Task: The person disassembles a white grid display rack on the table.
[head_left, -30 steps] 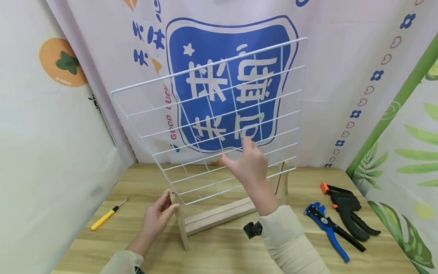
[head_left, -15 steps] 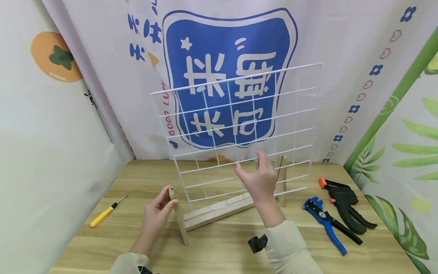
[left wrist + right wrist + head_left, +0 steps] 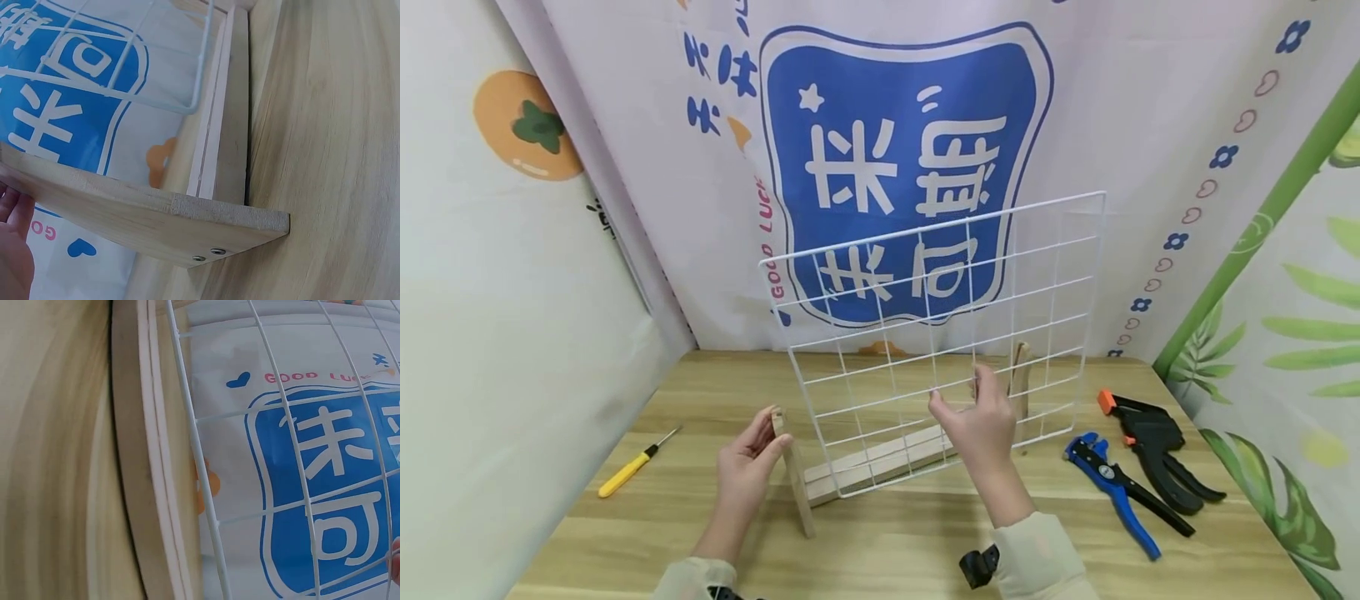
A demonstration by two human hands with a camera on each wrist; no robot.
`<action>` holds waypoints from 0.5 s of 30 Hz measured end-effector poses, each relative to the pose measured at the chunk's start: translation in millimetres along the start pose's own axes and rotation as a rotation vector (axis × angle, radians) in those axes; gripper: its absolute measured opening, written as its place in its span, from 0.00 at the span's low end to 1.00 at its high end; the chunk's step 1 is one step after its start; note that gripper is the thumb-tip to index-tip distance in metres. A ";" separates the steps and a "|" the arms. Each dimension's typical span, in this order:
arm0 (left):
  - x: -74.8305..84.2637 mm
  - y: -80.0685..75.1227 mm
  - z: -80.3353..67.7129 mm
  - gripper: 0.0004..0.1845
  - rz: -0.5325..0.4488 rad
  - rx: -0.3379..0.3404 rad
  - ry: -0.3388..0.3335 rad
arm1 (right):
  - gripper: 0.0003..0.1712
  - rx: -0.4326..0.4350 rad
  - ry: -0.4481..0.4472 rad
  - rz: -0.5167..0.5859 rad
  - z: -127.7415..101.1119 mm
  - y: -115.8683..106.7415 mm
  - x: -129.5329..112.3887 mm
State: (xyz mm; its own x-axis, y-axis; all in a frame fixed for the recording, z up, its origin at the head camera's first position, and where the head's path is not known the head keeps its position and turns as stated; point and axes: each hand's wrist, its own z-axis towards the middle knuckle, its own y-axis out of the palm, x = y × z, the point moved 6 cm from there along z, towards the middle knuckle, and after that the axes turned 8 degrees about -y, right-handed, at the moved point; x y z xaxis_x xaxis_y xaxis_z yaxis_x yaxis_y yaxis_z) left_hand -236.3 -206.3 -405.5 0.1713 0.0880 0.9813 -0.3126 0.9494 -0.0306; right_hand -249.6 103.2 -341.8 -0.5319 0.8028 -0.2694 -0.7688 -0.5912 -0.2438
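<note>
Pale wooden tabletop fills the near ground, with printed fabric hung behind it. Nearest, at about 7 o'clock, the left hand rests its curled fingers and thumb round the upright end board of the wooden stand, much as it did a second ago. At 5 o'clock from the stand's middle, the right hand pinches a wire of the white wire grid panel, fingers curled on it. The panel has come down a good way since the earlier frames: its top edge was high against the blue sign, and its lower edge now sits close over the stand's grooved base rail, apparently not yet seated in it. It also stands more upright than before. Out at 3 o'clock lie the blue wire stripper and black clamp; at 9 o'clock, the yellow screwdriver. Farthest back hangs the blue sign.
</note>
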 end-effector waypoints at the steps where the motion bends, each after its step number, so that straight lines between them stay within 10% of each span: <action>1: 0.4 -0.7 -0.4 0.24 0.005 0.001 0.006 | 0.30 -0.001 0.001 -0.008 -1.9 -0.8 0.2; 15: 6.2 -17.8 1.1 0.23 0.035 0.038 -0.009 | 0.29 -0.009 0.060 -0.051 -27.7 -11.4 12.5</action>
State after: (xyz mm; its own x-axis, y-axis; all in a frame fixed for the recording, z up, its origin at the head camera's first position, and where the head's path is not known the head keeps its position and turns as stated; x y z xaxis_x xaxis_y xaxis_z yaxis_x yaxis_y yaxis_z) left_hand -230.7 -223.0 -398.7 0.1515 0.1176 0.9814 -0.3534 0.9337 -0.0574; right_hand -237.7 117.8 -368.1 -0.4696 0.8261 -0.3116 -0.7911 -0.5504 -0.2669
